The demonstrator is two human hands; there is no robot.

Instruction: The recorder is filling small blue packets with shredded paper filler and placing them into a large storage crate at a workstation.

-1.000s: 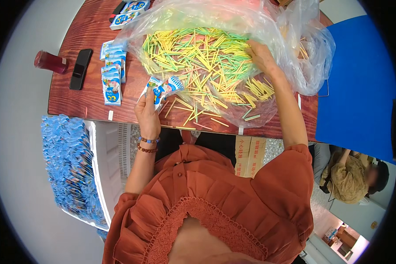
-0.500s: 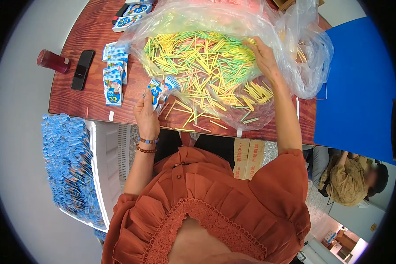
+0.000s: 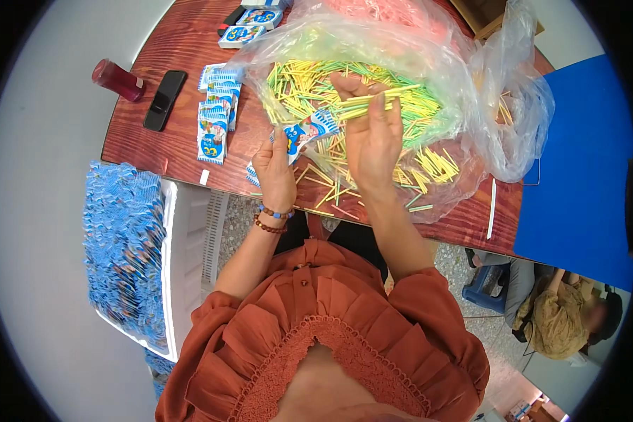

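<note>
My left hand [image 3: 274, 167] is closed on a small blue-and-white packet [image 3: 307, 132], which points up and to the right. A bit of another such packet [image 3: 252, 174] shows below that hand. Between the fingers of my right hand [image 3: 374, 144] lies a small bunch of thin yellow sticks [image 3: 394, 100], their left ends near the packet's end. Behind both hands, a big clear plastic bag [image 3: 260, 70] lies open with a heap of thin yellow, green and pink sticks [image 3: 309, 77]. Several loose sticks [image 3: 323, 184] are strewn along the table's near edge.
Overlapping packets [image 3: 213, 133] form a row on the wooden table [image 3: 137, 151], beside a black phone [image 3: 164, 100] and a dark red bottle [image 3: 119, 79]. A white box full of blue packets [image 3: 126, 239] stands at lower left. A blue panel [image 3: 570, 169] and a seated person [image 3: 559, 316] are at right.
My right hand has come from the bag's right side to the middle, bringing a bunch of yellow sticks beside the packet in my left hand. The whole view has shifted slightly.
</note>
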